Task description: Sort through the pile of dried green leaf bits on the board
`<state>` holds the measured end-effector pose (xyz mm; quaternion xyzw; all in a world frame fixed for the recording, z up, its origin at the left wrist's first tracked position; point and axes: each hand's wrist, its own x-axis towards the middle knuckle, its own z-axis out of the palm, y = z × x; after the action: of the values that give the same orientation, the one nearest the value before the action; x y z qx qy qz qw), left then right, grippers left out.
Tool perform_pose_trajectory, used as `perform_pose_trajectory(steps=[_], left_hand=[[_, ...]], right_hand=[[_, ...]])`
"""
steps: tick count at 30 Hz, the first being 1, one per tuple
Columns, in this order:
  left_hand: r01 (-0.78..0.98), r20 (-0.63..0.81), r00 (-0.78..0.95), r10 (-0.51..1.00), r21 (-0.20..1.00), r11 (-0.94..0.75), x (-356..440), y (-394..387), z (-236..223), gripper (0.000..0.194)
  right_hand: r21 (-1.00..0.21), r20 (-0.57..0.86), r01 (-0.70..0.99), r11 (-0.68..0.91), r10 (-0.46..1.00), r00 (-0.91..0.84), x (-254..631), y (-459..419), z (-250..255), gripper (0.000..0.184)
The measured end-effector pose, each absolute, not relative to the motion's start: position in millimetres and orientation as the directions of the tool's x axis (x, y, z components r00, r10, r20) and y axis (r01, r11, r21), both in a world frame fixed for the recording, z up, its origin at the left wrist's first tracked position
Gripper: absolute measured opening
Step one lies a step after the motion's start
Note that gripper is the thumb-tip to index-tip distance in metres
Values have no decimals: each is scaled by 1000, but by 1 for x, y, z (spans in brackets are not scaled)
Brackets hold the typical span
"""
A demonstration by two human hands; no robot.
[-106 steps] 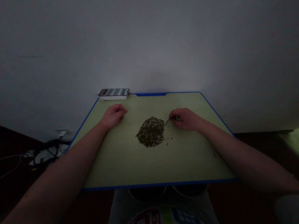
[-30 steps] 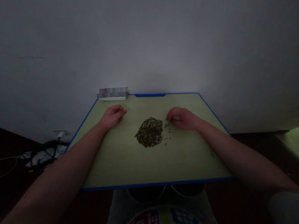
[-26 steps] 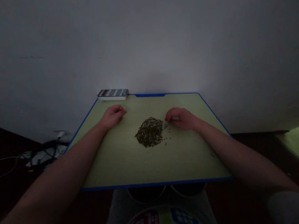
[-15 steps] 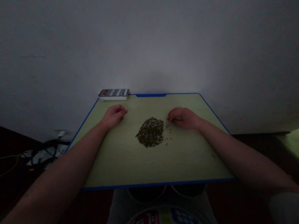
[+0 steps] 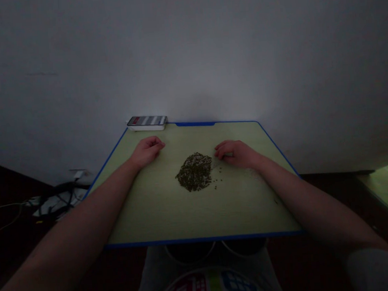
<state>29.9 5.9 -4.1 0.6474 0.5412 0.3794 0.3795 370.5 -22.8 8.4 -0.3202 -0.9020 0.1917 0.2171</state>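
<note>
A low pile of small dark greenish-brown seeds (image 5: 193, 173), with whitish grains among them, lies mid-table. My left hand (image 5: 147, 150) rests to the pile's upper left, its fingers curled in and nothing visible in them. Just off the pile's upper right edge is my right hand (image 5: 236, 154), fingers bent and slightly apart, with no object visible between them. Several loose seeds (image 5: 216, 180) are scattered beside the pile, below the right fingertips. A faint patch of pale grains (image 5: 253, 173) lies near my right wrist.
The pale tabletop (image 5: 192, 216) has a blue rim and stands against a grey wall (image 5: 187, 53). A phone (image 5: 147, 120) lies on a white box (image 5: 146, 127) at the back left corner. Dark cables (image 5: 56, 204) and a plug (image 5: 79, 174) are at the left, below table height.
The fingers of my right hand have loosened from a pinch and shifted slightly left toward the pile. My left hand has stayed in place.
</note>
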Motion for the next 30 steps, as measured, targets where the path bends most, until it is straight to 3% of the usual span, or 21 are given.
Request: perform_pose_trajectory(steps=[8, 18, 25, 30], left_hand=[[386, 69, 120, 990, 916, -110, 31, 5, -3, 20], [388, 70, 120, 990, 915, -112, 29, 7, -7, 22], [390, 52, 114, 992, 916, -93, 30, 6, -4, 21], [383, 46, 108, 993, 920, -84, 31, 6, -3, 21]], right_hand=[[-497, 206, 552, 670, 709, -675, 399, -19, 20, 15], [-362, -111, 733, 576, 754, -648, 426, -30, 47, 17], [-372, 147, 760, 533, 842, -518, 397, -37, 47, 22], [-365, 66, 815, 451, 885, -460, 365, -33, 30, 24]])
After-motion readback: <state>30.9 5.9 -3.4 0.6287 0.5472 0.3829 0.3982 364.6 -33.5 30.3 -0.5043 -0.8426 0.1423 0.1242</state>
